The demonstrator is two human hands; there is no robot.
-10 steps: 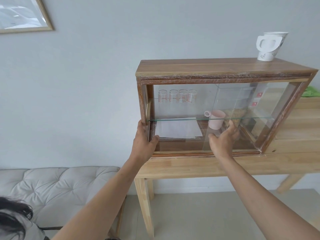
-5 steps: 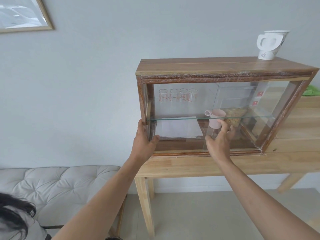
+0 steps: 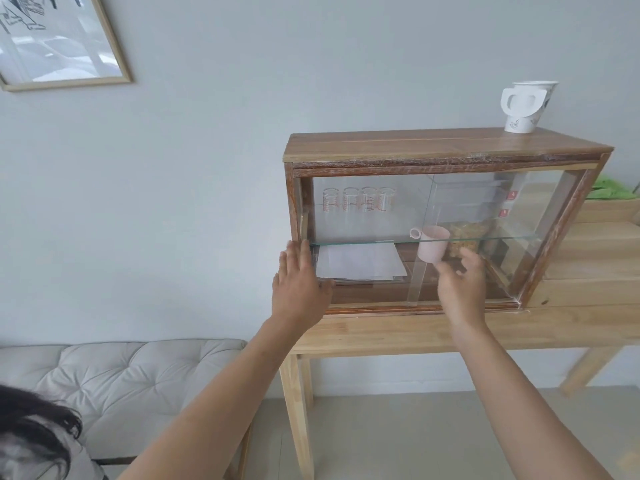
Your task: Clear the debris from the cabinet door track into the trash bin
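Note:
A wooden cabinet point(image 3: 433, 147) with sliding glass doors point(image 3: 485, 216) stands on a light wooden table point(image 3: 398, 332). Its door track point(image 3: 381, 308) runs along the bottom front edge; I cannot make out debris in it. My left hand point(image 3: 299, 284) lies flat against the cabinet's lower left corner, fingers apart, holding nothing. My right hand point(image 3: 459, 282) is in front of the lower glass near the middle, fingers loosely spread and blurred, touching the pane's edge area. No trash bin is in view.
Inside are several glasses point(image 3: 358, 199), a pink cup point(image 3: 433, 247), white paper point(image 3: 360, 263) and a snack bag point(image 3: 464, 239). A paper cup point(image 3: 524, 105) stands on top. A tufted grey bench point(image 3: 114, 372) is at lower left, a framed picture point(image 3: 59, 39) on the wall.
My left hand has let go of the cabinet's corner and now rests flat on it. My right hand has moved slightly along the glass, and the view has shifted a little.

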